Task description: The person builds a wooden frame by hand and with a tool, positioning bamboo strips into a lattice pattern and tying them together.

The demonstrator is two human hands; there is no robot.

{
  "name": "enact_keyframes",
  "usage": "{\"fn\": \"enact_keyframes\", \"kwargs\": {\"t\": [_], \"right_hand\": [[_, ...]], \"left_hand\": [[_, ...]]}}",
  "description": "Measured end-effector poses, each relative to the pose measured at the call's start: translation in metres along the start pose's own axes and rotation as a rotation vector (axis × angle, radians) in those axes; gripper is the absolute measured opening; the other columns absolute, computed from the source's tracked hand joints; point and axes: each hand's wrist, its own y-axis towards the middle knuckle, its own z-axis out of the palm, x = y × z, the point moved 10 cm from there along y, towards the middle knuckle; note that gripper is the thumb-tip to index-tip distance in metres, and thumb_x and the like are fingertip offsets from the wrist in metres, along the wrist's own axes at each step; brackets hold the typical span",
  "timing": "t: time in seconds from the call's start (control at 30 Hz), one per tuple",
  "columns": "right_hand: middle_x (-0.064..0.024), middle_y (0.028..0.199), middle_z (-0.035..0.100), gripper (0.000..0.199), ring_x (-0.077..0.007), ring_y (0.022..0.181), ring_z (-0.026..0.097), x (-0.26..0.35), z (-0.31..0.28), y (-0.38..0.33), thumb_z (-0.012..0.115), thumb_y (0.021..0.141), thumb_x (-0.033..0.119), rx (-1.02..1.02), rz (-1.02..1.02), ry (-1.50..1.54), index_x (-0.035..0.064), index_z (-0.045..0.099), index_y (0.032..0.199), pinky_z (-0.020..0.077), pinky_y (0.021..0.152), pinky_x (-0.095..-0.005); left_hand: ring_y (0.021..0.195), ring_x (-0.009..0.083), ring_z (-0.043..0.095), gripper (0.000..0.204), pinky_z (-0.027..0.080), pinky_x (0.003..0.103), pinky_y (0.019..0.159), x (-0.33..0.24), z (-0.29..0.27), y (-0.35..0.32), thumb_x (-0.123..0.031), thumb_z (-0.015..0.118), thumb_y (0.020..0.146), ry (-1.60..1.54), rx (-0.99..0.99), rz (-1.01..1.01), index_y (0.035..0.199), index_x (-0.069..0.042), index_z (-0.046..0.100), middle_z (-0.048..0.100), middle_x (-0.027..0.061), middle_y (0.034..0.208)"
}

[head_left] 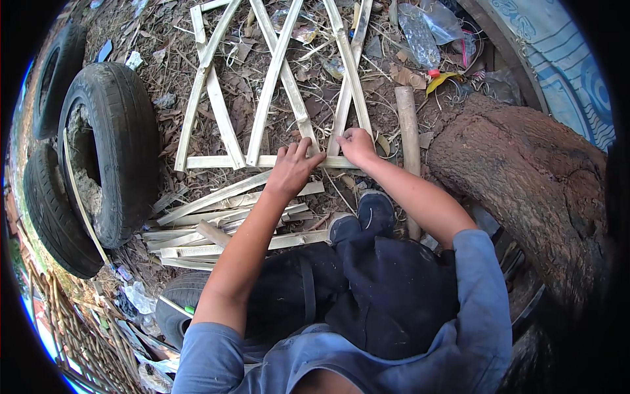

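Observation:
A lattice of pale split-bamboo strips (268,92) lies flat on the ground, crossing in a zigzag. A horizontal bottom strip (210,162) runs under the lower ends of the diagonal ones. My left hand (295,169) has its thumb and forefinger closed across the lower end of a diagonal strip (294,98), where it meets the bottom strip. Just to the right, my right hand (359,147) is curled, fingers pinched at the lower end of another diagonal strip (342,108). My palms hide part of the joint between them.
Loose bamboo strips (190,246) are piled left of my feet. Old tyres (128,151) stand at the left. A round wooden stick (407,125) and a thick tree trunk (518,171) lie to the right. A plastic bottle (420,39) and leaf litter surround the lattice.

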Motion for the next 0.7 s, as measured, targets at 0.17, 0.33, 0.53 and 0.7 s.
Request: {"fn": "enact_keyframes", "kwargs": {"t": [0.17,0.33,0.53,0.7], "right_hand": [[-0.0183,0.085,0.070,0.026,-0.0339,0.084,0.068,-0.006,0.001,0.002,0.071,0.083,0.025,-0.012,0.034,0.047,0.0003,0.069,0.088,0.0519,0.078,-0.0413],[-0.0197,0.086,0.069,0.025,-0.0356,0.086,0.067,-0.002,-0.002,-0.002,0.069,0.085,0.024,-0.026,0.016,0.034,-0.0005,0.068,0.087,0.0514,0.079,-0.0427],[-0.0221,0.087,0.067,0.025,-0.0394,0.089,0.065,-0.011,-0.015,-0.005,0.064,0.088,0.023,-0.045,0.017,0.018,-0.0014,0.064,0.089,0.0501,0.080,-0.0449],[-0.0233,0.093,0.066,0.023,-0.0429,0.093,0.062,-0.001,-0.031,-0.021,0.058,0.091,0.022,-0.111,-0.065,-0.077,-0.0004,0.060,0.096,0.0486,0.082,-0.0480]], "left_hand": [[0.109,0.0262,0.055,0.037,0.042,0.041,0.088,0.001,-0.008,-0.003,-0.013,0.057,0.084,-0.016,0.034,0.031,0.118,-0.026,0.065,0.051,0.0102,0.123],[0.106,0.0239,0.055,0.037,0.042,0.039,0.087,0.005,-0.009,-0.007,-0.015,0.053,0.086,0.027,-0.012,0.052,0.119,-0.027,0.065,0.052,0.0081,0.119],[0.106,0.0259,0.055,0.049,0.044,0.039,0.085,0.005,-0.014,-0.004,-0.007,0.059,0.078,0.106,-0.036,0.021,0.123,-0.024,0.060,0.053,0.0094,0.118],[0.106,0.0264,0.054,0.052,0.043,0.040,0.085,0.007,-0.021,-0.003,-0.005,0.059,0.077,0.104,0.002,0.001,0.125,-0.024,0.058,0.052,0.0112,0.118]]}}
